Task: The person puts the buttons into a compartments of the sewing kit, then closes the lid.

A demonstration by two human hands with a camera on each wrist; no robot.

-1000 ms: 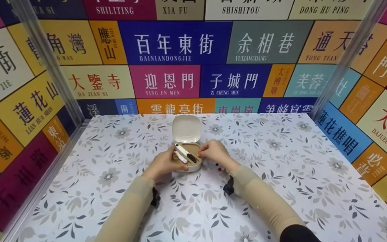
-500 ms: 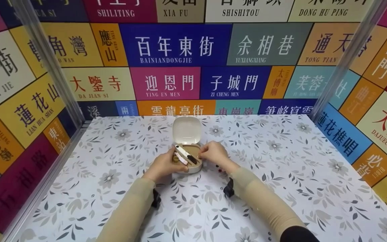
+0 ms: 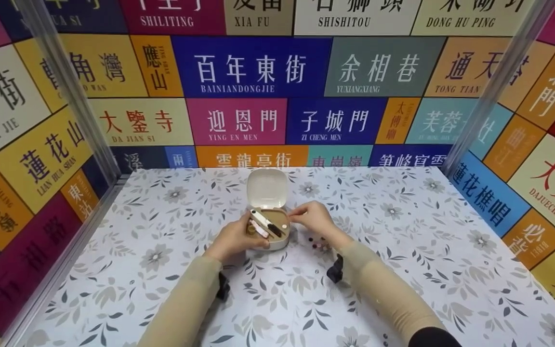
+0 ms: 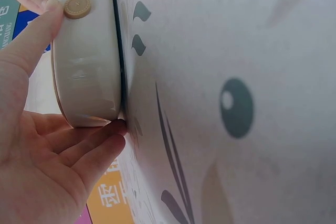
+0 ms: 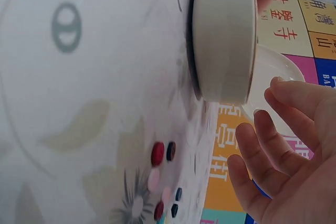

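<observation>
A small cream box (image 3: 277, 245) stands on the table with its lid (image 3: 267, 189) raised at the back. My left hand (image 3: 231, 238) grips its left side, thumb near the round tan knob (image 4: 77, 7) on the front and fingers around the side. Inside lie a white tool with a black end (image 3: 267, 222), a pink-and-white piece (image 3: 259, 229) partly behind my thumb, and a small white round piece, perhaps a button (image 3: 284, 226), at the right. Just right of the rim is my right hand (image 3: 313, 218); in the right wrist view its fingers are loosely bent and nothing shows between them.
Several small red, pink and dark buttons (image 5: 157, 154) lie on the table right of the box, below my right hand. A white cloth with grey flowers and leaves (image 3: 157, 255) covers the table. Sign-printed panels (image 3: 239, 118) stand behind and on both sides.
My right hand has drawn back slightly right from the box rim, and the white round piece now shows there inside. My left hand keeps its hold on the box.
</observation>
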